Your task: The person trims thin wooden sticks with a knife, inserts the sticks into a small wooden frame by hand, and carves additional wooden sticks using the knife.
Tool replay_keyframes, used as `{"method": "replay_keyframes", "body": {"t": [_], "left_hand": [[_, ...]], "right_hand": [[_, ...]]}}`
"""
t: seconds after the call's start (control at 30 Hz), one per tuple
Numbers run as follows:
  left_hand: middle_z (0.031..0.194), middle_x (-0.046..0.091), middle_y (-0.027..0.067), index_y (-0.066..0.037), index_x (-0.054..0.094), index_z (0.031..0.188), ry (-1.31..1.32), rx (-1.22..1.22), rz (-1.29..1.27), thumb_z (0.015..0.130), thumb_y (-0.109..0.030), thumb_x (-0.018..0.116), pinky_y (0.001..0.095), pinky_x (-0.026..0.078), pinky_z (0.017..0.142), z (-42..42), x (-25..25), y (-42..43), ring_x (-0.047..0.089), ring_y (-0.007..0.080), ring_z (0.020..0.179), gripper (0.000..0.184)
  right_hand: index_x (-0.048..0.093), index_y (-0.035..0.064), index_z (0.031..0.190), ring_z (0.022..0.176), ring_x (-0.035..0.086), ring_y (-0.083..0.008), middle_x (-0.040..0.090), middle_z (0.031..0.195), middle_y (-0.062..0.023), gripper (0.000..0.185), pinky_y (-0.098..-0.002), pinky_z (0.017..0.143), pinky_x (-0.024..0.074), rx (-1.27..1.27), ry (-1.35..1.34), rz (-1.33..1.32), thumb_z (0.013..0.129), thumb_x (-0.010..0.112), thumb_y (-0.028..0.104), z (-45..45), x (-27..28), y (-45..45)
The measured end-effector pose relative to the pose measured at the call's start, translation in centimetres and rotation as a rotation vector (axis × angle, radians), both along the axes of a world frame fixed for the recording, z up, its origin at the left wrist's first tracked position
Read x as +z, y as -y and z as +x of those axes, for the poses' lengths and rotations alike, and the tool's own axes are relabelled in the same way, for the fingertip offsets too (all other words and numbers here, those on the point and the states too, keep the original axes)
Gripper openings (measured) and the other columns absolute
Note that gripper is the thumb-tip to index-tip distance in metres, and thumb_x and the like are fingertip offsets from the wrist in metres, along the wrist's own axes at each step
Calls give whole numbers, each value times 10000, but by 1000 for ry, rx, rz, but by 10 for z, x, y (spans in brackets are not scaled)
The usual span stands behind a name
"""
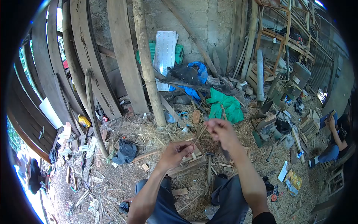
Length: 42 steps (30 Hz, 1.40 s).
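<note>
Both hands are raised above my knees, over a small wooden box or block (192, 164) on the ground. My left hand (178, 153) has its thumb and fingers pinched together on a thin strand (201, 133). The strand rises toward my right hand (220, 132), whose fingers are curled and slightly blurred around its upper end. A hammer (209, 164) stands or leans just right of the wooden box, below my right hand.
A black bag (125, 151) lies left, a green plastic bag (223, 106) ahead. A bamboo pole (145, 59) rises in front. Wood scraps and shavings cover the ground. Another person (333, 138) sits at the far right. A yellow bottle (84, 121) stands left.
</note>
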<state>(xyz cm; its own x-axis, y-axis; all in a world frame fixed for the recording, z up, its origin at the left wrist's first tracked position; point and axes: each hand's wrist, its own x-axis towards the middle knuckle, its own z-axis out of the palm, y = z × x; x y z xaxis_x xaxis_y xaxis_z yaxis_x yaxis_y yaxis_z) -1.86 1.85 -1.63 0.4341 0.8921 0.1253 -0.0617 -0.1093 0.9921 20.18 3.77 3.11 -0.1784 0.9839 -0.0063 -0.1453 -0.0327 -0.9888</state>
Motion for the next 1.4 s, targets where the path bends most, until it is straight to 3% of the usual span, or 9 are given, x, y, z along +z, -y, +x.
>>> {"method": "replay_keyframes", "body": {"t": [0.1,0.17,0.3,0.43,0.63,1.0,1.17,1.3,1.4], "left_hand": [[710,595,-3,11,651,1005,-143,-21,18,916,-206,611,218,420,594,-1,0,1,502,51,635,238],[768,587,18,49,629,982,-184,-19,-29,912,-151,608,242,431,658,-1,7,3,513,83,695,213],[707,593,-11,3,654,998,-157,20,56,911,-199,615,223,422,595,-1,-5,-3,503,50,637,224],[736,622,1,12,653,1002,-155,18,33,908,-182,618,230,433,605,-1,-3,1,527,54,662,218],[744,636,9,10,655,1012,-188,47,38,905,-190,623,237,450,618,-1,2,1,546,58,674,229],[801,608,26,43,623,1005,-232,27,-9,909,-156,612,245,459,684,-6,0,2,535,79,718,221],[818,604,36,29,611,976,87,24,-73,915,-116,592,259,461,680,-9,1,-3,539,99,707,159],[828,609,44,17,592,986,182,109,-73,918,-104,582,262,464,674,-4,7,-10,570,114,724,139],[837,616,50,8,578,1016,228,186,-106,922,-112,576,257,463,662,3,15,-5,595,120,746,152]], "right_hand": [[640,-5,994,489,365,-26,520,672,28,211,-196,413,252,-130,-153,25,929,566,181,14,2,-3],[638,-7,1005,493,370,-27,523,679,27,211,-193,414,254,43,-82,-89,929,562,175,6,2,5],[633,-17,1010,496,375,-31,524,686,22,213,-189,415,254,183,55,-39,928,558,165,-11,-13,9],[632,-19,1016,498,383,-33,526,689,23,224,-186,418,253,-56,-76,-48,927,562,174,9,2,0],[635,-14,1025,500,378,-28,548,707,-1,228,-185,418,260,172,27,-84,927,575,183,-6,-10,7],[633,8,1026,484,355,-33,520,707,25,244,-191,414,242,-242,-106,-13,946,549,223,31,-11,-11],[644,13,1009,492,379,-31,541,704,21,226,-188,411,256,-367,-129,-58,933,568,212,56,-20,-22],[664,8,952,549,480,-52,654,748,-29,198,-206,463,355,-212,303,-53,915,561,173,16,-28,-5],[654,-4,921,536,430,-46,643,762,-1,161,-231,497,358,-176,465,290,918,565,130,-8,-27,3]]}}
